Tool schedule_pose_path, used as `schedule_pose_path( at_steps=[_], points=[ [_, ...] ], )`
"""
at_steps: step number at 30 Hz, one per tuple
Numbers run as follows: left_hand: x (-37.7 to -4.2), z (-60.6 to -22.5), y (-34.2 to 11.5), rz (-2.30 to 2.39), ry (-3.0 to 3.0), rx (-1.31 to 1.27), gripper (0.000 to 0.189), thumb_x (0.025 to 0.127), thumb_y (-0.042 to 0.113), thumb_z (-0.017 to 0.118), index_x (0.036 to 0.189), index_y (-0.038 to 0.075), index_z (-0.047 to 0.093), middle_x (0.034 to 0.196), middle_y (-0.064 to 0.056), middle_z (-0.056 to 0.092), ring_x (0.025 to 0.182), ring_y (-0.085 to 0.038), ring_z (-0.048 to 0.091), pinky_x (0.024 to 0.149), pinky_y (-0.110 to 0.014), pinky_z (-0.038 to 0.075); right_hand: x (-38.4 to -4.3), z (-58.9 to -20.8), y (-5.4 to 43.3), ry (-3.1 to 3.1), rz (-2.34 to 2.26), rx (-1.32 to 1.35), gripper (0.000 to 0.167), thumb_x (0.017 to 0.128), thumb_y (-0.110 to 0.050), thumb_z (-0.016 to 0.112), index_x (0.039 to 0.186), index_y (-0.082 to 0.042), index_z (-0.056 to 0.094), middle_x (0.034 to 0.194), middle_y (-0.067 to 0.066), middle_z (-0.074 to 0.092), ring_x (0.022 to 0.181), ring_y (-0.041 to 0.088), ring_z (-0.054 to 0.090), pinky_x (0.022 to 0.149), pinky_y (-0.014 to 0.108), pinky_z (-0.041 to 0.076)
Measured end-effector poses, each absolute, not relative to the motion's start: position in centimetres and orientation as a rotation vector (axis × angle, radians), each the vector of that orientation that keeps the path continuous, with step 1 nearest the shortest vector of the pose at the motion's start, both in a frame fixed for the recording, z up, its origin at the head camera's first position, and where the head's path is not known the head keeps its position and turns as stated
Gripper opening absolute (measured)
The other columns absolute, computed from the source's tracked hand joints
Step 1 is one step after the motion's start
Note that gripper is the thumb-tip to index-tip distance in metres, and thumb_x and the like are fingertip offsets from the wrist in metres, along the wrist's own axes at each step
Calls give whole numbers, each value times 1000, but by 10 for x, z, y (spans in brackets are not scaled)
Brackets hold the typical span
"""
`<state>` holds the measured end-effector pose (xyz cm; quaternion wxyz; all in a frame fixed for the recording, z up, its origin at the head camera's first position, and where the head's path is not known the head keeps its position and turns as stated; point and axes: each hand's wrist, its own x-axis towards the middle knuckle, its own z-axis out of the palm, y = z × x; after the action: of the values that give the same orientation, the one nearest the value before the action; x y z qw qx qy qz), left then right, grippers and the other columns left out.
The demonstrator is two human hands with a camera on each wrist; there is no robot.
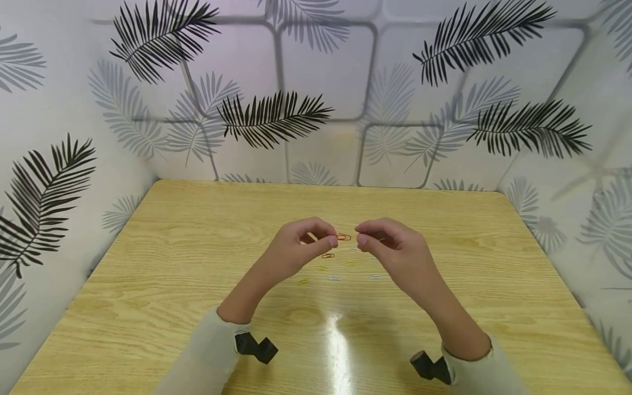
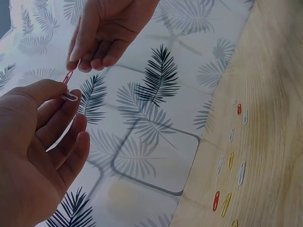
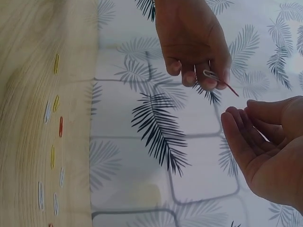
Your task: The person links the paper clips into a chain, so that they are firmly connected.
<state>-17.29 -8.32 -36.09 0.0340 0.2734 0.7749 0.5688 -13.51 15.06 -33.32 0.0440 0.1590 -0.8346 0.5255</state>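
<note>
In the head view, your left hand pinches a slim red wire paper clip over the glossy, wood-grained table, where loose yellow, white and red clips lie scattered. In the left wrist view, a looped white clip shows with the red one at your left fingertips. In the right wrist view, your right hand curves just beside; I cannot tell whether its fingers grip anything.

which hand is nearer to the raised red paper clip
Left. The left hand holds the red paper clip by one end; the right hand is just right of the clip, with a small gap between.
</note>
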Motion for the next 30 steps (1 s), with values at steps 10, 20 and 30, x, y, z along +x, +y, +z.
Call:
schedule_pose_path(
  at_steps=[10,20,30],
  points=[
    [-180,-366,-90,1700,2457,837,12,99,26,66,104,17,71,96,4,69,89,-15,62,83,-38,53,-157,-357,201,-2738,1412,436,26,100,-26,65,120,-10,68,106,8,72,88,11,69,76,24,56],
    [-183,-369,-89,1667,2464,845,15,99,27,66,105,14,71,94,3,68,89,-16,61,81,-36,52,-178,-395,232,-2957,1225,512,23,99,-14,65,119,-2,68,107,10,71,89,31,67,72,41,58],
    [-183,-370,-90,1613,2458,827,17,99,29,66,107,14,71,94,2,67,89,-17,61,78,-33,51,-199,-429,247,-3121,1115,530,19,99,-14,65,114,-3,70,102,9,69,83,20,62,68,32,53]
  ],
)
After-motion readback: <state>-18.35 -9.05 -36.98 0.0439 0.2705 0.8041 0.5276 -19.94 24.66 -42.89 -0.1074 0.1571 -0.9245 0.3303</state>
